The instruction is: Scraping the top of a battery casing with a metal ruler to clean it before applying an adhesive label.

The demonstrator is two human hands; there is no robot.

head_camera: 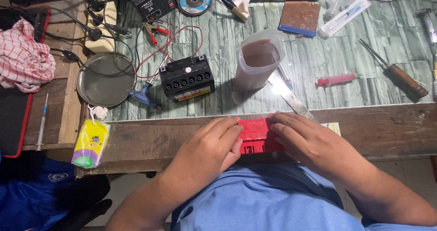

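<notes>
both hands press on a red battery (255,133) that sits at the near edge of the workbench (391,126), right against the person's blue shirt (268,199). the left hand (207,151) lies over the battery's left end with fingers curled down on its top and side, gripping it. the right hand (302,140) covers the right end, fingers stretched flat across the top and closed onto it, so only the middle of the red case shows between them. farther back on the green-patterned part of the bench, a black battery (187,78) stands with red wires (182,35) running from it toward a small black power supply (157,2) at the far edge. a plastic jug (258,60) with dark liquid stands just right of the black battery, and a metal ruler (291,96) lies slanted between the jug and the right hand. a round metal tray (105,79) sits toward the left edge, with a yellow packet (91,143) near the near left corner. a pink syringe (337,80) and a wooden-handled screwdriver (396,71) lie toward the right side.
</notes>
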